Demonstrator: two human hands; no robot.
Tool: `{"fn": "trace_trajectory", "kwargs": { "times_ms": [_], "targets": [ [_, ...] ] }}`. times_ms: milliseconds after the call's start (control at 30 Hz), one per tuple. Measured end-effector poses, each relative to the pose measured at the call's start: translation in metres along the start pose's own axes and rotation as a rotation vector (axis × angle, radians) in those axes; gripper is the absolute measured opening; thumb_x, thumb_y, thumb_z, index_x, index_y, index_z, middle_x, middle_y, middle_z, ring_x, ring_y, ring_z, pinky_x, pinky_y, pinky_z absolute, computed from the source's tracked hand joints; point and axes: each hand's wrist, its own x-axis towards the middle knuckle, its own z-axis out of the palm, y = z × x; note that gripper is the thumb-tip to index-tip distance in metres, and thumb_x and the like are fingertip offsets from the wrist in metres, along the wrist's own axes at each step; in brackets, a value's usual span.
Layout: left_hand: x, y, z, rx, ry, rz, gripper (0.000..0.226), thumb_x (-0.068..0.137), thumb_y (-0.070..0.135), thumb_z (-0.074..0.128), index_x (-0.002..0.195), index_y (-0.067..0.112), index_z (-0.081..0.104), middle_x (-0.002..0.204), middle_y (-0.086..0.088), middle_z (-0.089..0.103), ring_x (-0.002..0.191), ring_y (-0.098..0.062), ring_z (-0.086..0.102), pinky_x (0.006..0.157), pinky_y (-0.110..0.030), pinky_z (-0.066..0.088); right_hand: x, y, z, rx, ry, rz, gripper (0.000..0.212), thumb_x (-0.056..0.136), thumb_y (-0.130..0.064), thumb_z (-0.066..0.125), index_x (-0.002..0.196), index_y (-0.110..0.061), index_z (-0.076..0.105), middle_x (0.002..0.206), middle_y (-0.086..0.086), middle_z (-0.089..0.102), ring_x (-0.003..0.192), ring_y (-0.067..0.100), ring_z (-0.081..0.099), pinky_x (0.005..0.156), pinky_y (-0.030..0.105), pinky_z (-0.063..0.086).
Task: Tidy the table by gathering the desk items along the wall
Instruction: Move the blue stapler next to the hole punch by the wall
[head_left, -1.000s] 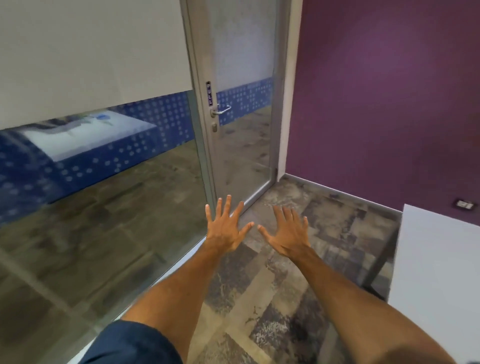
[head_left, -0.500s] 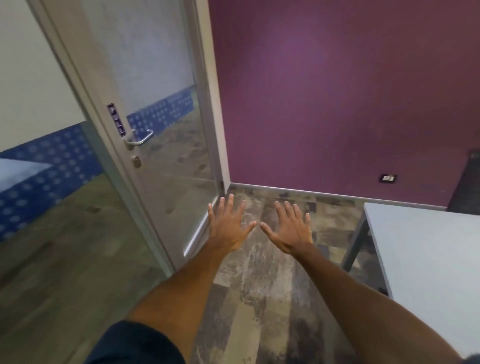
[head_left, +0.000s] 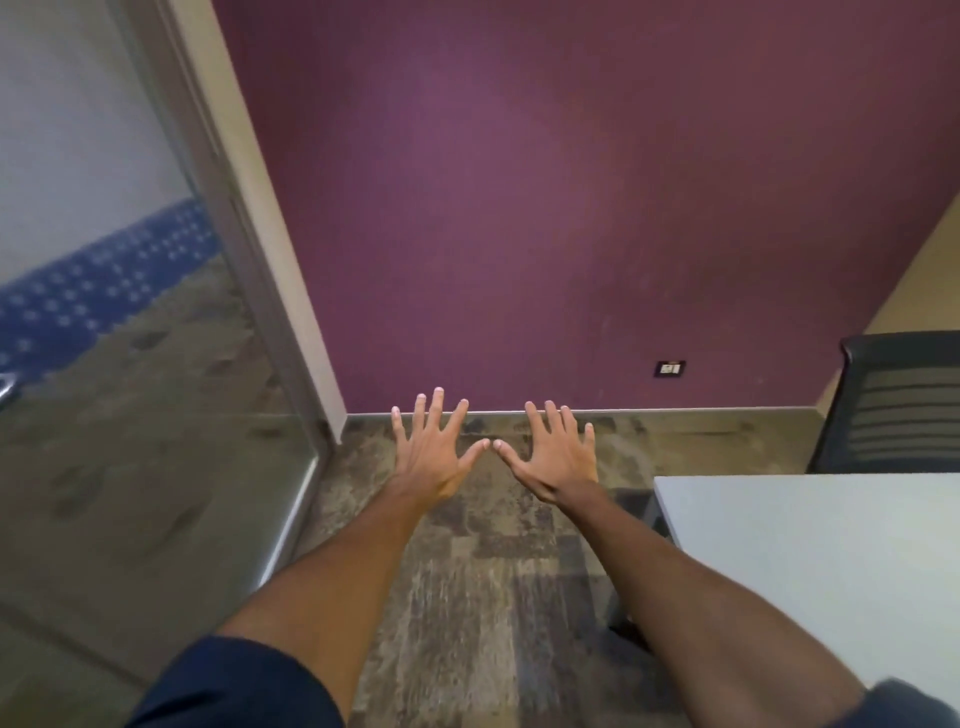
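My left hand (head_left: 434, 457) and my right hand (head_left: 558, 460) are stretched out in front of me over the carpet, palms down, fingers spread, thumbs nearly touching. Neither holds anything. The corner of a pale grey table (head_left: 810, 561) shows at the lower right, to the right of my right forearm. The part of its top that I see is bare; no desk items are in view. The purple wall (head_left: 519, 208) stands straight ahead.
A glass door with a metal frame (head_left: 244, 234) is on the left. A black mesh chair (head_left: 898, 400) stands at the right behind the table. A wall socket (head_left: 669, 368) sits low on the purple wall. Patterned carpet (head_left: 478, 597) covers the floor.
The view has swung to the right: the glass door slid left, the purple wall now fills the middle, and the table and chair came further into view. My hands stay spread and empty.
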Motion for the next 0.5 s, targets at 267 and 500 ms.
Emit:
{"fn": "trace_trajectory", "kwargs": {
  "times_ms": [267, 500],
  "targets": [
    [0.157, 0.039, 0.013, -0.005, -0.031, 0.158, 0.075, 0.091, 0.072, 0.017, 0.154, 0.033, 0.003, 0.163, -0.006, -0.009, 0.150, -0.028, -0.010, 0.114, -0.058, -0.013, 0.121, 0.057, 0.003, -0.017, 0.020, 0.135, 0.093, 0.078, -0.082, 0.014, 0.154, -0.028, 0.011, 0.163, 0.005, 0.011, 0.151, 0.024, 0.005, 0.119, 0.055, 0.006],
    [0.307, 0.064, 0.044, -0.018, -0.076, 0.293, 0.075, 0.090, 0.072, 0.014, 0.153, 0.034, 0.001, 0.162, -0.006, -0.011, 0.149, -0.028, -0.012, 0.113, -0.057, -0.016, 0.244, 0.108, 0.013, -0.027, 0.043, 0.292, 0.096, 0.076, -0.085, 0.013, 0.154, -0.029, 0.010, 0.163, 0.004, 0.011, 0.150, 0.025, 0.004, 0.118, 0.055, 0.005]
  ]
}}
